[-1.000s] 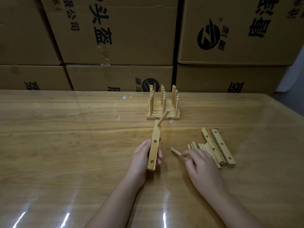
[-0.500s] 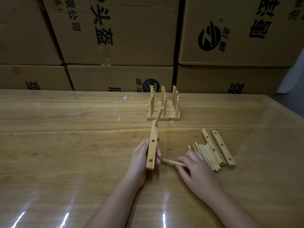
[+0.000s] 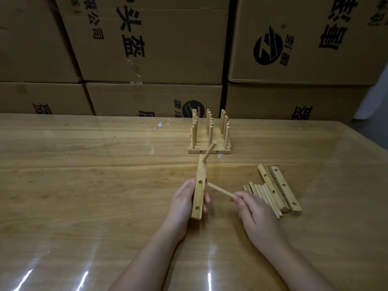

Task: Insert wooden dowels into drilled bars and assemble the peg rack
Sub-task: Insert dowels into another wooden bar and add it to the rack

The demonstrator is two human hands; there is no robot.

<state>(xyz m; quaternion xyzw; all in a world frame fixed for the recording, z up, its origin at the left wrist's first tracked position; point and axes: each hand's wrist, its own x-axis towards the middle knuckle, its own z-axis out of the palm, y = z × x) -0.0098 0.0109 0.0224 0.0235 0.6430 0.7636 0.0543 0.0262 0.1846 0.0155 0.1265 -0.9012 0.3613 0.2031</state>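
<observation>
My left hand point(image 3: 182, 203) grips a drilled wooden bar point(image 3: 199, 193) held on edge above the table. One dowel point(image 3: 210, 152) sticks out of the bar's far end. My right hand point(image 3: 255, 212) pinches a second dowel point(image 3: 220, 190), whose tip lies beside the bar's middle hole. Several loose dowels point(image 3: 263, 194) lie just right of my right hand. Two more drilled bars point(image 3: 279, 186) lie next to them. A finished peg rack point(image 3: 210, 136) with several upright dowels stands farther back.
The wooden table point(image 3: 84, 175) has a glossy clear cover with bright reflections near the front. Stacked cardboard boxes point(image 3: 147, 49) form a wall behind the table's far edge. The table's right edge point(image 3: 365, 143) runs diagonally.
My right hand lifted a dowel from the pile and carried it left and up, until its tip reached the bar's middle hole. My left hand kept holding the bar nearly still.
</observation>
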